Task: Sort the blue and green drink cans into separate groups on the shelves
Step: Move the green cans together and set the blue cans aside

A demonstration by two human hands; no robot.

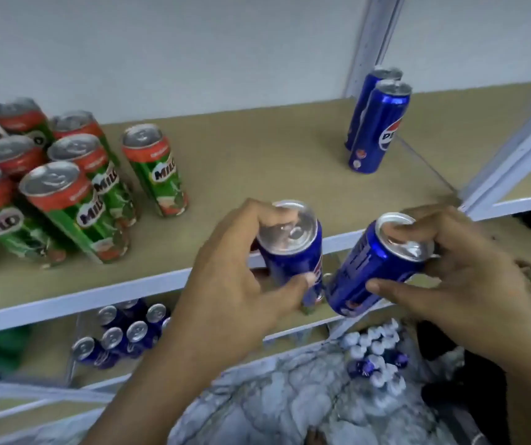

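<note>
Before shelf, hands (both) gripping cans

Pretty soft, even indoor light, no hard shadows. Glare on can lids. Whole frame kinda smeary, low detail. Wide-angle bends shelf edges; floor and bottom corners blurred.

Your left hand and right hand: bare, no gloves, rings or watch. Forearms bare to the lower frame edge, no sleeves visible.
</note>
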